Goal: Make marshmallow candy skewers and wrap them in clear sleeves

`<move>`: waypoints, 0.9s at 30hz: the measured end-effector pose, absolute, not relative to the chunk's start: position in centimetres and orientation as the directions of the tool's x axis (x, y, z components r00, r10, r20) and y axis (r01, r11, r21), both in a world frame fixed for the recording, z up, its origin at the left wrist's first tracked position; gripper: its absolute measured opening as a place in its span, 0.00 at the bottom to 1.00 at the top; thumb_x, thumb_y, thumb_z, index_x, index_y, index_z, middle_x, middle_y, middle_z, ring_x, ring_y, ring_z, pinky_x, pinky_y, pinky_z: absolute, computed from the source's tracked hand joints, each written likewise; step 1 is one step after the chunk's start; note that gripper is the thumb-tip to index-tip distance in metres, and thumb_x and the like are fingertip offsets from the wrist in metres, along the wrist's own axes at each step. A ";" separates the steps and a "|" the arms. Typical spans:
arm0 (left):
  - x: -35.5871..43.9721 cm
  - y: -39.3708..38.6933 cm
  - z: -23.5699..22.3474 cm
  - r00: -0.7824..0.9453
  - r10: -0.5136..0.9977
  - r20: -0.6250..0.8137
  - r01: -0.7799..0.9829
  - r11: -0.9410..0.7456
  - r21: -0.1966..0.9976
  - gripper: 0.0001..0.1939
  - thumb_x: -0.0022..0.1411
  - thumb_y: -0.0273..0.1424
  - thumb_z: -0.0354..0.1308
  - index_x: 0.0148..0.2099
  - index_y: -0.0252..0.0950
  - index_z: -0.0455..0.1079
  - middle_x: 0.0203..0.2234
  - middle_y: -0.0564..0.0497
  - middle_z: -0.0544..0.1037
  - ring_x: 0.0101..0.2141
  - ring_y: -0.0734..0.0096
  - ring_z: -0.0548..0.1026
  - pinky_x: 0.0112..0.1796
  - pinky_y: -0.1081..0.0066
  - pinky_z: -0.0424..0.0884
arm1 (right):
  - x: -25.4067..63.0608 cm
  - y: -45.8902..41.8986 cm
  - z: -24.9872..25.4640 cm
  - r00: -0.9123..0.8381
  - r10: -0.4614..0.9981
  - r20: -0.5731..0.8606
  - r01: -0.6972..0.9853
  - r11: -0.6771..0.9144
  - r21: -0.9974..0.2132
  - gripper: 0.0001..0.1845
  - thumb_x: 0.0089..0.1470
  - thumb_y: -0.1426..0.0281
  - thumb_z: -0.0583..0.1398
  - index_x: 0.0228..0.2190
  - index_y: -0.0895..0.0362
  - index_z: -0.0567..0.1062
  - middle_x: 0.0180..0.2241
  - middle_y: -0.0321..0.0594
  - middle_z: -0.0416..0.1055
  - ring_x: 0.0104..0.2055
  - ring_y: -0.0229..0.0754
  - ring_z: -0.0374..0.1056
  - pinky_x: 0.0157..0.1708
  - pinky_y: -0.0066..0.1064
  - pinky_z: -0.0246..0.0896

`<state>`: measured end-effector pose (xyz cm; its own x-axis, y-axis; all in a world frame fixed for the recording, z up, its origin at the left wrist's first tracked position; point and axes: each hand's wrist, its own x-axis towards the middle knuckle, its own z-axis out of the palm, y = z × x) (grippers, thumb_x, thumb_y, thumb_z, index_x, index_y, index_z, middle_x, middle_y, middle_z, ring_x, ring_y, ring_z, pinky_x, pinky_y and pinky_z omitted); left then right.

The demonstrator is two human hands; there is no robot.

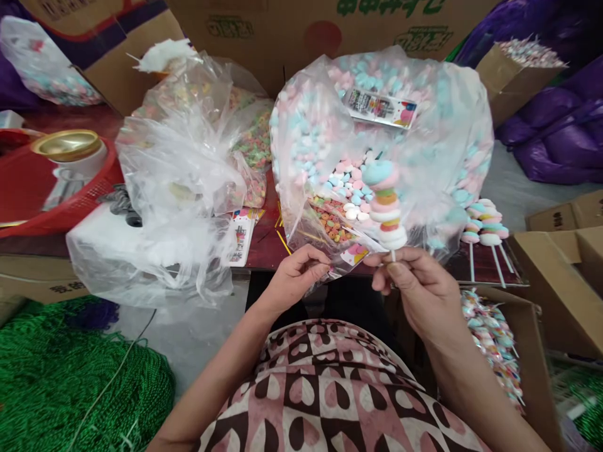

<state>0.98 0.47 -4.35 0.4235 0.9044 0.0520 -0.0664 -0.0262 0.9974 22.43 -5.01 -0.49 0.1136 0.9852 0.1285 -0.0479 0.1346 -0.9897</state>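
While marshmallows fill a bag, the right hand holds a candy skewer, the left hand a wrapper.

Apparent workshop, bulk bags of sweets, cardboard cartons, purple sacks

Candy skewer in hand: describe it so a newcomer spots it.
Find the big clear bag of pink and blue candies. In front, the right hand pinches the white stick of the candy skewer. Unlike the skewers lying farther right, it is held upright.
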 end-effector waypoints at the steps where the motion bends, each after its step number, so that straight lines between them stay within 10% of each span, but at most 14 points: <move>1: 1.0 0.4 -4.3 0.420 0.905 0.069 -0.046 -0.055 0.997 0.06 0.63 0.34 0.59 0.37 0.37 0.70 0.30 0.53 0.71 0.31 0.75 0.69 0.34 0.73 0.66 | 21.8 -4.8 -0.6 0.115 0.985 0.131 -0.053 0.138 -0.989 0.04 0.61 0.66 0.60 0.38 0.52 0.74 0.39 0.38 0.78 0.26 0.34 0.70 0.24 0.27 0.64; 12: 1.0 0.7 -4.7 0.362 0.923 0.129 0.021 -0.147 0.989 0.05 0.61 0.31 0.59 0.33 0.37 0.68 0.29 0.52 0.70 0.33 0.73 0.69 0.37 0.71 0.65 | 21.2 -3.9 -1.7 0.197 0.960 0.199 0.046 0.193 -0.980 0.05 0.62 0.65 0.59 0.38 0.53 0.71 0.40 0.38 0.78 0.28 0.35 0.70 0.24 0.28 0.62; 21: 1.2 0.6 -4.4 0.354 0.923 0.152 0.003 -0.163 0.987 0.04 0.60 0.28 0.60 0.32 0.37 0.70 0.30 0.51 0.71 0.34 0.72 0.69 0.38 0.71 0.65 | 21.1 -3.9 -1.5 0.045 0.998 0.052 0.189 0.042 -0.981 0.12 0.63 0.57 0.56 0.38 0.54 0.70 0.23 0.33 0.74 0.22 0.36 0.67 0.23 0.27 0.62; 27: 1.4 0.6 -5.1 0.291 0.955 -0.060 -0.231 0.131 0.964 0.07 0.57 0.31 0.63 0.34 0.37 0.67 0.32 0.54 0.73 0.25 0.79 0.70 0.27 0.75 0.65 | 20.5 -4.7 -1.9 -0.130 0.987 -0.090 0.133 -0.072 -0.988 0.14 0.64 0.56 0.54 0.38 0.54 0.68 0.20 0.33 0.76 0.16 0.34 0.64 0.18 0.25 0.59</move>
